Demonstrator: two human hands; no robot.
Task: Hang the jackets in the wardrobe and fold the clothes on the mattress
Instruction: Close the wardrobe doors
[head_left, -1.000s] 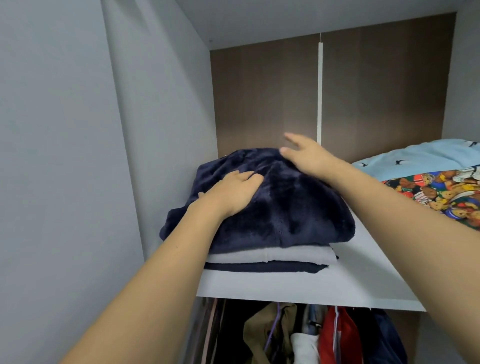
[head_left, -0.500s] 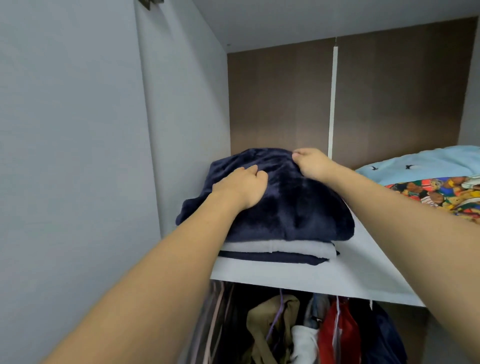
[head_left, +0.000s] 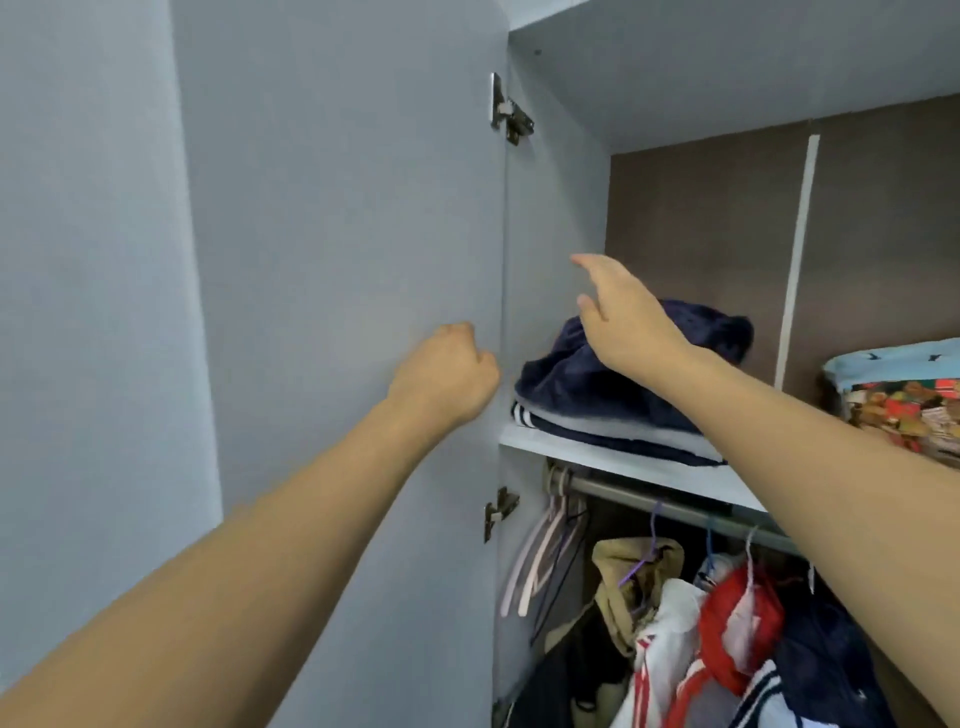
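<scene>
Risks first: the folded stack (head_left: 613, 415) sits at the left end of the wardrobe shelf (head_left: 649, 470), its front edge close to the shelf lip. The plush navy piece on top looks lumpy and slouches left, so if the door (head_left: 337, 312) swings shut or the right forearm drags back across it, the top layer could slide off onto the hanging jackets (head_left: 727, 623) under the shelf. Judgement only, no slip visible yet

Right hand (head_left: 623, 317): fingers spread and relaxed, holding nothing, above the stack's left part and seemingly clear of the fabric. Left hand (head_left: 447, 374): curled into a loose fist just left of the stack, against the door's hinge edge; can't tell if it grips anything, nothing visible in it. Fingers near the hinge side = pinch risk if the door moves

Versus a second ago: both hands were pressing down on the navy top layer, now both are off it. Left hand has moved off to the door side, right has lifted. View has pulled back and down, so the hanger rail (head_left: 675, 506), jackets and door hinges (head_left: 509, 117) now show. Stack looks unmoved on the shelf. Bedding (head_left: 904, 395) at the shelf's right end unchanged
</scene>
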